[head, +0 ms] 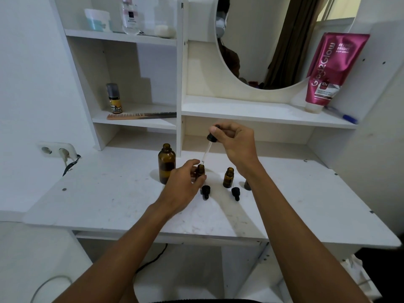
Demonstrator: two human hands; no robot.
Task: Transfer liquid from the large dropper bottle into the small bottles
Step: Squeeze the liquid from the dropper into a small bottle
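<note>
Large dropper bottle (166,164), uncapped, stands on the worktop (109,193); just right of it the left hand (185,184), its grip closed round a small bottle (200,170), steadies it beneath the dropper (208,147) pinched in the right hand (236,141), aligning tip and mouth.

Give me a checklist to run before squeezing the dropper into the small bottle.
1. Right hand grips dropper bulb: ok.
2. Glass tip over the mouth of the held small bottle: ok.
3. Left hand steadies that bottle: ok.
4. Bottle upright on the desk: ok.
5. Liquid in the pipette: cannot tell.
6. Large bottle clear of both hands: ok.
</note>
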